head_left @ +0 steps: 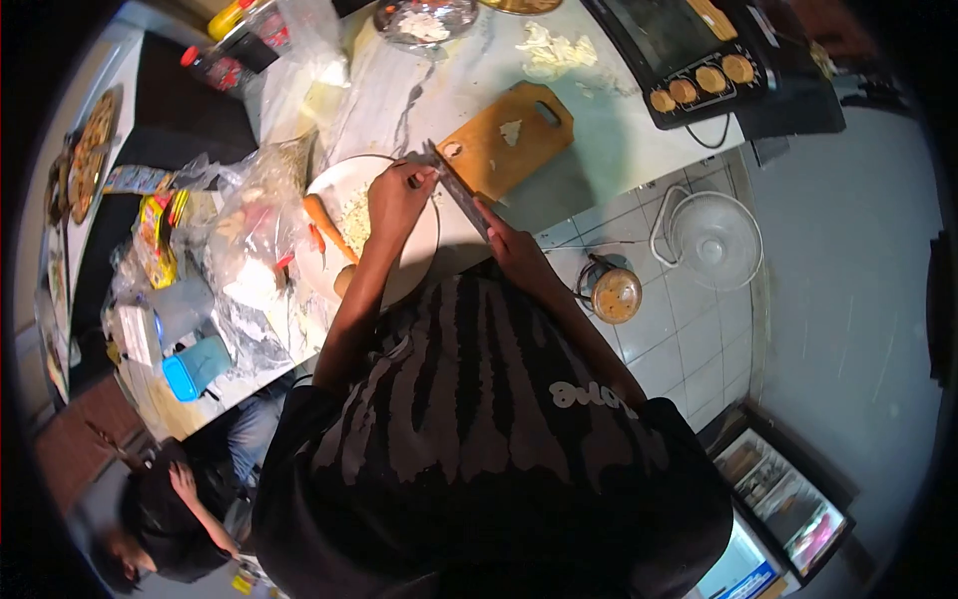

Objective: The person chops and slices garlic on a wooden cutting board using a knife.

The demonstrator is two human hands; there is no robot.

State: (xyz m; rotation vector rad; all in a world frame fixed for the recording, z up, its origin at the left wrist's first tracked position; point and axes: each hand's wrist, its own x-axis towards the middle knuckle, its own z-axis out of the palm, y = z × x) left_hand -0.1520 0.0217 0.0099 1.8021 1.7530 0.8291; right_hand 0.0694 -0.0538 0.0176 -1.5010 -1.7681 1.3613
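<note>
In my right hand [511, 245] is the handle of a knife [461, 192], whose blade points up and left along the left edge of a wooden cutting board [519, 130]. My left hand [402, 193] is pinched at the blade's far end, over the plate's right side; what its fingers hold is too small to make out. Small pale pieces lie on the board. On the white plate [424, 262] beneath my left hand are a carrot [327, 222], a small red piece [315, 238] and chopped bits [355, 222].
Plastic bags [261, 195] and a blue-lidded container [195, 369] lie left. A metal bowl [426, 22] and pale peelings [555, 50] are at the back, an oven [679, 55] back right. Another person [175, 509] is at lower left. A clear bucket [714, 240] stands on the floor.
</note>
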